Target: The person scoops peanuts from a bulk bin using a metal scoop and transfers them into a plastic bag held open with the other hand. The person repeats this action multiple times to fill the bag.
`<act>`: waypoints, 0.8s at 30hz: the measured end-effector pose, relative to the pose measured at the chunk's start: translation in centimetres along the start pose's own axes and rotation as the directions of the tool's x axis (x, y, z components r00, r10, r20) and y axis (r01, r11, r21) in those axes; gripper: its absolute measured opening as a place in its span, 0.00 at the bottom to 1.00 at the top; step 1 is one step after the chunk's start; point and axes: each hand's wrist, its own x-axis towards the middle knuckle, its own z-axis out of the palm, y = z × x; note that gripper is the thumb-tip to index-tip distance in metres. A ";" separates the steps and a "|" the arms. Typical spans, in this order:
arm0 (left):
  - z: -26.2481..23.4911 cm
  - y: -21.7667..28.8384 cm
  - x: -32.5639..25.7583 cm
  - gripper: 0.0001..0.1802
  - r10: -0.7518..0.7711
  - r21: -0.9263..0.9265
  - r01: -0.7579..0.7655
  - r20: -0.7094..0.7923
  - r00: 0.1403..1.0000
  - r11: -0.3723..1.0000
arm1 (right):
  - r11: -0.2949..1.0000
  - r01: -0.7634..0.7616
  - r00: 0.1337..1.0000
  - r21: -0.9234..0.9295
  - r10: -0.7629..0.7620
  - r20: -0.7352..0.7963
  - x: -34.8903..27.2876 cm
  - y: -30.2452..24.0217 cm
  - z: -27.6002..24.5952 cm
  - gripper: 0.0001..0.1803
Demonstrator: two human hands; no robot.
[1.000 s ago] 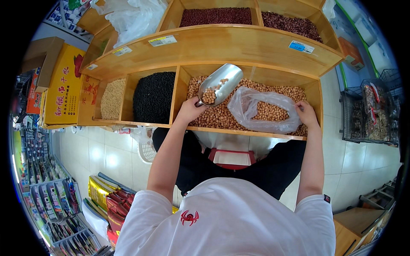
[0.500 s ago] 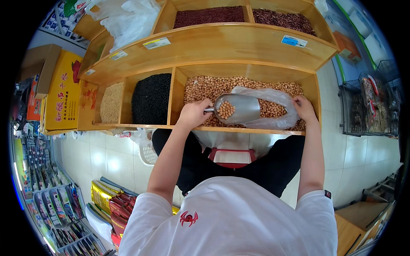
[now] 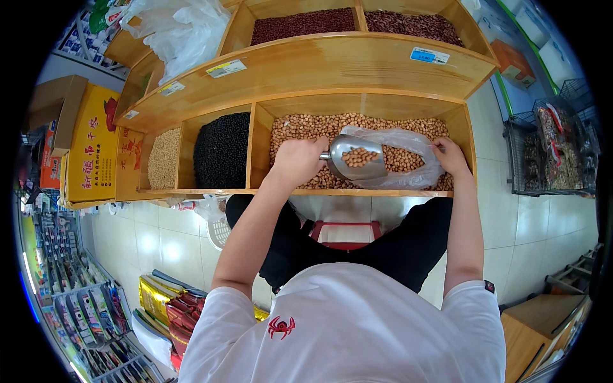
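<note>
My left hand (image 3: pixel 300 159) is closed round the handle of a metal scoop (image 3: pixel 369 172). A small heap of tan-brown, peanut-like kernels (image 3: pixel 359 157) lies in the scoop. The scoop's front end sits in the mouth of a clear plastic bag (image 3: pixel 433 170), where more of these kernels show. At the bag's right edge, my right hand (image 3: pixel 451 156) pinches the plastic. Bag and scoop are over a wooden bin (image 3: pixel 319 106) filled with the same kernels.
Left of this bin are compartments of black beans (image 3: pixel 222 150) and pale grain (image 3: pixel 164 158). Red beans (image 3: pixel 303 27) fill a higher tier behind. Plastic bags (image 3: pixel 188 38) hang at the back left. A wire basket (image 3: pixel 527 153) with packets stands at the right.
My left hand has moved right with the scoop, which is now farther into the bag's mouth and tilted. The kernels in it have slid toward its front. My right hand still holds the bag.
</note>
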 end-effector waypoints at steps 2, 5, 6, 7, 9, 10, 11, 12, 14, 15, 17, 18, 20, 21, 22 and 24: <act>-0.9 0.3 0.0 0.14 -0.007 0.018 0.008 -0.008 1.000 1.000 | 1.000 0.006 1.000 -0.010 -0.006 -0.001 0.0 0.0 0.0 0.07; -2.9 0.8 -0.3 0.14 -0.031 0.020 0.031 -0.016 0.999 0.999 | 1.000 -0.008 1.000 -0.011 0.008 0.004 0.0 0.0 -0.1 0.07; -3.7 0.9 -0.5 0.14 -0.040 0.031 0.041 -0.013 0.999 0.999 | 1.000 -0.016 1.000 -0.008 0.016 0.007 0.0 0.0 -0.1 0.07; -4.3 0.8 -0.7 0.14 -0.050 0.041 0.050 -0.011 0.999 0.998 | 1.000 -0.018 1.000 -0.004 0.018 0.006 0.1 0.0 0.0 0.07; -4.8 0.1 -1.4 0.14 -0.049 -0.004 0.049 -0.062 0.997 0.999 | 1.000 -0.022 1.000 0.003 0.022 0.001 0.1 0.2 0.1 0.07; -5.0 -0.4 -1.8 0.14 -0.050 -0.026 0.048 -0.088 0.995 0.999 | 1.000 -0.023 1.000 0.005 0.023 0.002 0.2 0.3 0.0 0.07; -5.4 -0.8 -2.3 0.14 -0.082 -0.044 0.078 -0.088 0.993 0.996 | 1.000 -0.024 1.000 0.007 0.024 0.004 0.1 0.3 0.0 0.07; -5.9 -1.1 -2.7 0.14 -0.114 -0.061 0.109 -0.089 0.990 0.992 | 1.000 -0.025 1.000 0.008 0.025 0.006 0.1 0.4 0.0 0.07; -7.0 -2.2 -3.5 0.14 -0.205 -0.082 0.200 -0.062 0.977 0.976 | 1.000 -0.025 1.000 -0.003 0.025 0.005 0.1 0.4 0.0 0.07; -7.4 -3.0 -4.0 0.14 -0.245 -0.077 0.241 -0.052 0.968 0.968 | 1.000 -0.023 1.000 -0.007 0.023 0.006 0.1 0.4 0.1 0.07; -8.1 -4.5 -5.0 0.15 -0.314 -0.037 0.313 -0.036 0.949 0.949 | 1.000 -0.019 1.000 0.005 0.019 0.005 0.0 0.3 0.0 0.07; -8.4 -5.2 -5.3 0.14 -0.334 0.035 0.334 -0.022 0.942 0.942 | 1.000 -0.016 1.000 0.013 0.016 0.006 0.0 0.3 0.0 0.07; -8.7 -6.3 -5.9 0.14 -0.372 0.179 0.365 0.005 0.928 0.914 | 1.000 -0.008 1.000 0.007 0.008 0.004 0.0 0.3 0.0 0.07; -8.8 -6.8 -6.2 0.12 -0.354 0.229 0.340 0.021 0.935 0.912 | 1.000 -0.005 1.000 0.003 0.005 0.003 0.0 0.4 0.0 0.07; -9.0 -7.4 -6.6 0.12 -0.357 0.249 0.337 0.038 0.933 0.908 | 1.000 0.000 1.000 0.006 0.000 0.006 0.1 0.5 0.0 0.06; -9.2 -8.1 -7.0 0.11 -0.358 0.283 0.325 0.075 0.931 0.902 | 1.000 0.004 1.000 0.007 -0.004 0.009 0.1 0.7 0.1 0.06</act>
